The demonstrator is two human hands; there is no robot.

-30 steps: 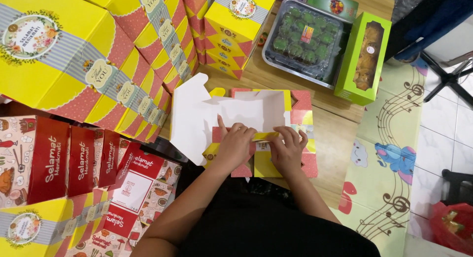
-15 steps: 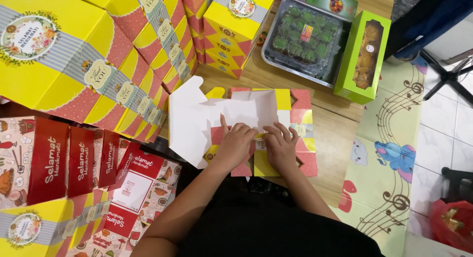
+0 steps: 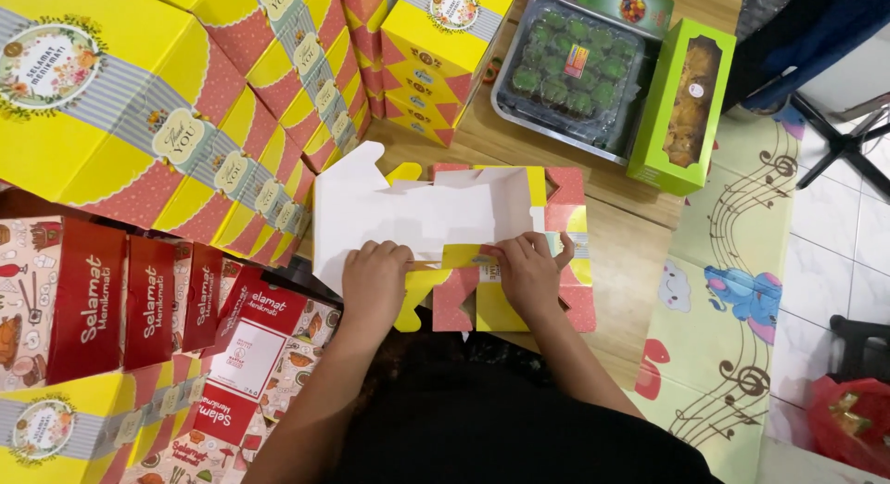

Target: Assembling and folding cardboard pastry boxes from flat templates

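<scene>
flat box blank lies under left hand and right hand.

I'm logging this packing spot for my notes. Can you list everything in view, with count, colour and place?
Flat box blank: one, white inside, yellow and pink outside, on the wooden table.
Assembled boxes: many, yellow and pink, stacked left and top.
Red boxes: several, left.
Clear tray: one, green cakes, top.
Green window box: one, beside the tray.
Play mat: one, pastel, music notes, right.
Hands: left hand and right hand pressing the blank's near edge.
</scene>
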